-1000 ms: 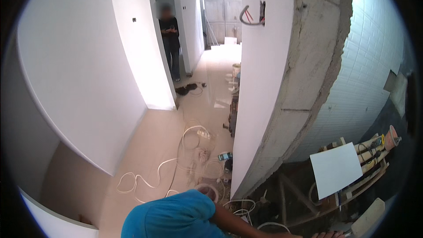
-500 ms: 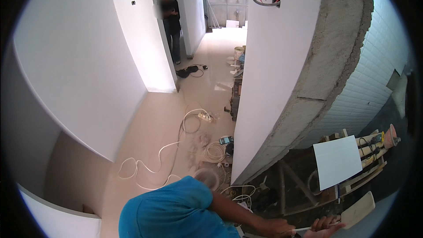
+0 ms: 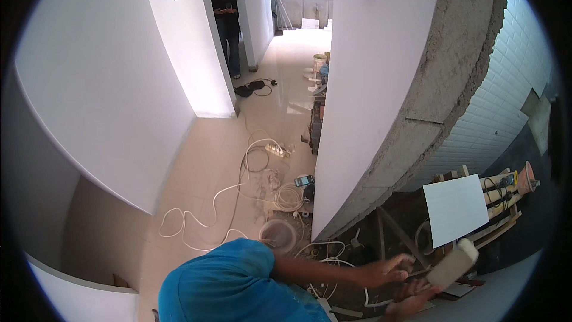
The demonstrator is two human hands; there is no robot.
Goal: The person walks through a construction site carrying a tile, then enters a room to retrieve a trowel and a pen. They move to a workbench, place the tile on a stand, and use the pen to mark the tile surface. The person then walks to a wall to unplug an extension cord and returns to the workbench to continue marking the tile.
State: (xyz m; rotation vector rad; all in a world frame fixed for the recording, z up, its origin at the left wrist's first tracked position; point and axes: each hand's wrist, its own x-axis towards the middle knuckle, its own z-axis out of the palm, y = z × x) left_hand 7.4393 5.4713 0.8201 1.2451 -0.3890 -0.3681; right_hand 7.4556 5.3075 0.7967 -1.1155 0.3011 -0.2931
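Observation:
My left arm, in a blue sleeve, reaches across to the right. My left hand [image 3: 390,271] is a little blurred, with fingers apart and nothing seen in it. Just below it, my right hand [image 3: 417,295] is closed on a cream-coloured flat rectangular tool [image 3: 451,267] with a thick rounded far end; its exact kind is unclear. The tool is tilted up to the right, below a white panel [image 3: 456,210]. The fingers hide part of its near end.
A tub [image 3: 278,236], coiled cable [image 3: 289,197], phone-like device [image 3: 304,181] and power strip [image 3: 276,150] lie on the dusty floor. A wall with a rough concrete edge [image 3: 411,116] rises ahead. Wooden slats [image 3: 503,206] lie right. A person [image 3: 227,27] stands in a far doorway.
My left hand has come away from a thin light piece beside the right hand and moved up. The tool in my right hand has shifted left and up. The view has tilted slightly.

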